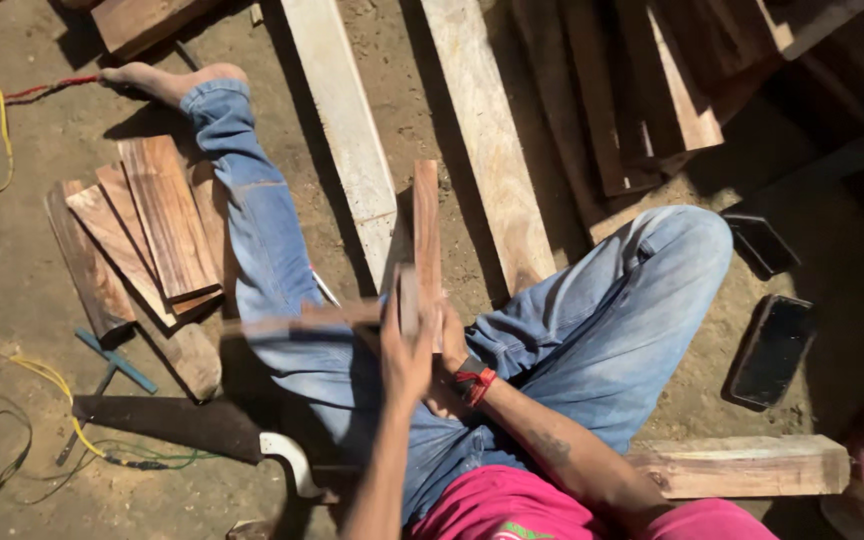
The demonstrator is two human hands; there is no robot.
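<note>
Sitting on the dirt floor, both hands are wrapped around a narrow wood strip [426, 240] standing up over the lap: left hand [404, 350] low in front, right hand [449, 345] behind. Looks like mid-check; next it needs a steady grip to set it by the plank stack [147, 235].

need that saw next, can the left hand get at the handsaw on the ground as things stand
Probably yes: the handsaw lies uncovered on the dirt by the left thigh. But the left hand is at the wood strip, so it must let go first.

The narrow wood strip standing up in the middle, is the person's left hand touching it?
Touching. The head view shows the left hand wrapped around the lower end of the narrow wood strip, no gap visible.
</note>
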